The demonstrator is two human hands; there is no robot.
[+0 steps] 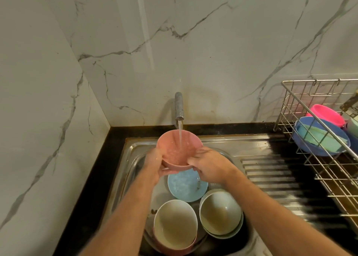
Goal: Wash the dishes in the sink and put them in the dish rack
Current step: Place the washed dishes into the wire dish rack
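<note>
- White marble-veined wall tiles (213,52) back a corner with a black stone countertop (100,168).
- Stainless-steel sink (131,158) set into the countertop, its ribbed draining board (280,178) extending to the right.
- Wire metal dish rack (319,168) on the draining board, holding a blue bowl (302,149) with a teal dish (321,139) in it and a bright pink bowl (325,114) behind.
- In the basin: light blue plate (186,188), cream bowl nested in a pink one (175,224), pale green stacked bowls (220,213).
- Salmon-pink round bowl (178,149), held over the basin, tilted, under the water stream from the metal tap (178,106).
- Left hand (153,162) grips the bowl's left rim; right hand (209,164) grips its right rim, fingers curled.
</note>
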